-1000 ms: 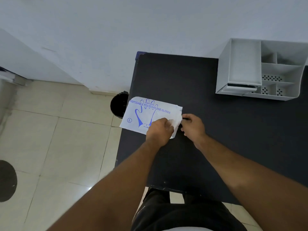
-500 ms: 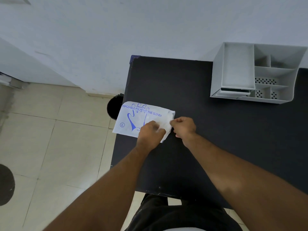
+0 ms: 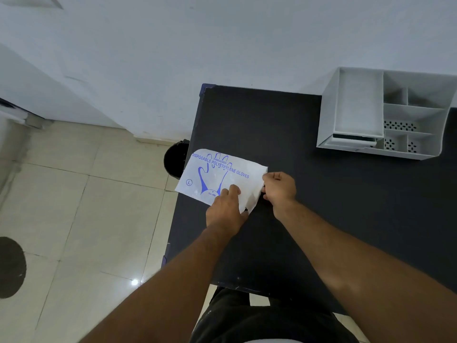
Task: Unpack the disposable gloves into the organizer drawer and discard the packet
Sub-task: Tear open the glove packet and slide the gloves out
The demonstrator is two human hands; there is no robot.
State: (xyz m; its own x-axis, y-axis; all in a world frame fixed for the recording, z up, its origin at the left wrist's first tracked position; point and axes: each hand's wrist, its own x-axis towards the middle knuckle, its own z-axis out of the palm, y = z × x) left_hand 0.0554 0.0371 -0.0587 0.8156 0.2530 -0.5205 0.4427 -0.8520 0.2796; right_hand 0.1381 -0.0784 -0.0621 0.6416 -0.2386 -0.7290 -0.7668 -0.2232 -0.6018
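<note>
A white packet [image 3: 222, 177] printed in blue "Disposable Polyethylene Gloves" lies at the left edge of the black table [image 3: 284, 134], partly overhanging it. My left hand [image 3: 226, 210] grips its near edge with the thumb on top. My right hand [image 3: 279, 188] pinches the packet's right end, which looks crumpled and torn. The grey organizer [image 3: 385, 112] stands at the table's far right, with its drawer [image 3: 356, 139] at the lower front only slightly visible.
A black bin [image 3: 176, 158] stands on the tiled floor just left of the table, beside the packet. A white wall runs behind the table. A dark round patch [image 3: 11, 267] marks the floor at far left. My legs show below the table's near edge.
My hands have drawn a little apart at the packet's right end. My right hand now sits further right, and the end looks more crumpled. The view shifted slightly.
</note>
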